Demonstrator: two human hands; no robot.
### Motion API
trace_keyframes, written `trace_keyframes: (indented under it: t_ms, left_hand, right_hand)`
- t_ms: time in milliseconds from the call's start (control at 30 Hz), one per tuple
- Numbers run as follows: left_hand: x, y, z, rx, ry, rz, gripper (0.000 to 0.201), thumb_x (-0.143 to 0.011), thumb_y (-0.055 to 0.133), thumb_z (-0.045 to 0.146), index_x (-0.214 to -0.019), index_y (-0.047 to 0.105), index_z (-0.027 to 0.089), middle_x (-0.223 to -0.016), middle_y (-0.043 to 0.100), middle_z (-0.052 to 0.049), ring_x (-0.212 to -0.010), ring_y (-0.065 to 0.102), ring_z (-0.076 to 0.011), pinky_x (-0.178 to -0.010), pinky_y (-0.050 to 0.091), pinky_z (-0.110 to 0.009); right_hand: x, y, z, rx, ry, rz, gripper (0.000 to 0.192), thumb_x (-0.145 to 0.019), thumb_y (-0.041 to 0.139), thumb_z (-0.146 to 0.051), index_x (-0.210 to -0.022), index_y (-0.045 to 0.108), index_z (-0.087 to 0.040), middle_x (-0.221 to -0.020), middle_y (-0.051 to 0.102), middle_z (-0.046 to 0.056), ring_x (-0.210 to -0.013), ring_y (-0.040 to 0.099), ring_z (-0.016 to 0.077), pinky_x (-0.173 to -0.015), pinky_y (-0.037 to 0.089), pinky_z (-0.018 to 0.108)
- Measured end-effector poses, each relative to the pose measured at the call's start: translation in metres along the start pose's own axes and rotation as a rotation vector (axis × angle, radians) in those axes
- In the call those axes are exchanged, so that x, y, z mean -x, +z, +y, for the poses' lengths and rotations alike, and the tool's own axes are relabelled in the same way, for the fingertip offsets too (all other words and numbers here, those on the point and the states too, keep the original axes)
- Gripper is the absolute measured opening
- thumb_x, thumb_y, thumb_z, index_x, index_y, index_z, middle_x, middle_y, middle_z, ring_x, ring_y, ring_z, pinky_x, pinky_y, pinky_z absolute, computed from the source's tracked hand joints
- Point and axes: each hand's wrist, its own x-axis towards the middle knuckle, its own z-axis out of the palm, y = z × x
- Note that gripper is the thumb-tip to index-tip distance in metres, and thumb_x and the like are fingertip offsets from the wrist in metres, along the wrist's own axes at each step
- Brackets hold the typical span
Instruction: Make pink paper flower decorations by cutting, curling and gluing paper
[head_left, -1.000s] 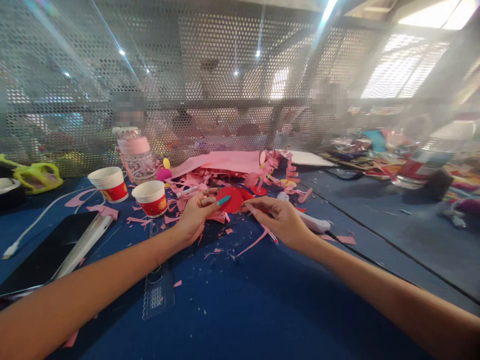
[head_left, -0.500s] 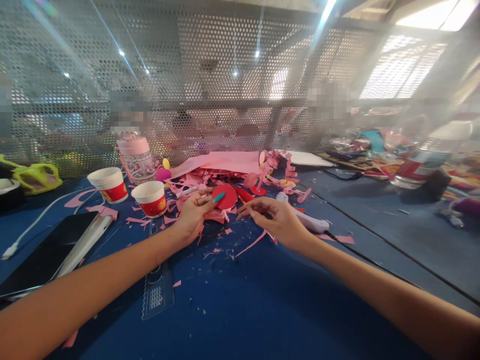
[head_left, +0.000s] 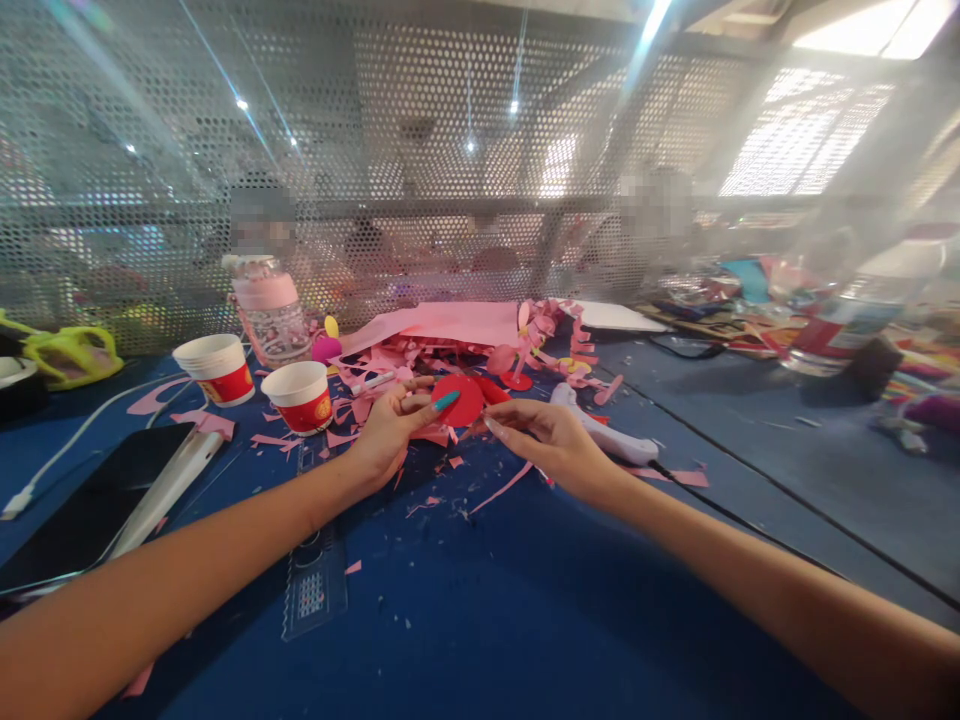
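One flat, round, bright-red disc (head_left: 466, 404), seemingly of card and without a long axis, is held right of the nearer white-and-red paper cup (head_left: 298, 400), over the blue bench (head_left: 480, 610). The left hand (head_left: 390, 432), closer to the cup, pinches the disc's cupward edge; the right hand's (head_left: 555, 436) fingers bunch near its opposite edge, whether touching or gripping cannot be told.

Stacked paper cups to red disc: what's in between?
Head view: a single paper cup, pink paper scraps, then the left hand, which holds the red disc.
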Motion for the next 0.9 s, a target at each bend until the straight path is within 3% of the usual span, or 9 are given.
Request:
trace_keyframes:
  t_ms: [233, 900]
  left_hand:
    - [0.0016, 0.0019, 0.0011, -0.027, -0.026, 0.005, 0.055, -0.051, 0.084, 0.018, -0.097, 0.055, 0.013, -0.067, 0.071, 0.001, -0.064, 0.066, -0.0119, -0.068, 0.051, -0.024]
    - [0.0023, -0.0007, -0.0008, -0.085, -0.001, -0.031, 0.054, -0.056, 0.082, 0.021, -0.101, 0.054, 0.013, -0.057, 0.065, 0.006, -0.059, 0.063, -0.0091, -0.066, 0.048, -0.021]
  right_hand:
    - [-0.0008, 0.0001, 0.0005, -0.004, -0.031, 0.005, 0.029, -0.078, 0.055, -0.038, -0.091, 0.065, -0.013, -0.089, 0.068, 0.01, -0.081, 0.062, 0.0195, -0.074, 0.048, 0.034]
    - [-0.0004, 0.0029, -0.0035, 0.147, 0.039, 0.046, 0.021, -0.075, 0.054, -0.03, -0.083, 0.065, -0.015, -0.085, 0.07, 0.008, -0.073, 0.061, 0.0169, -0.068, 0.047, 0.03]
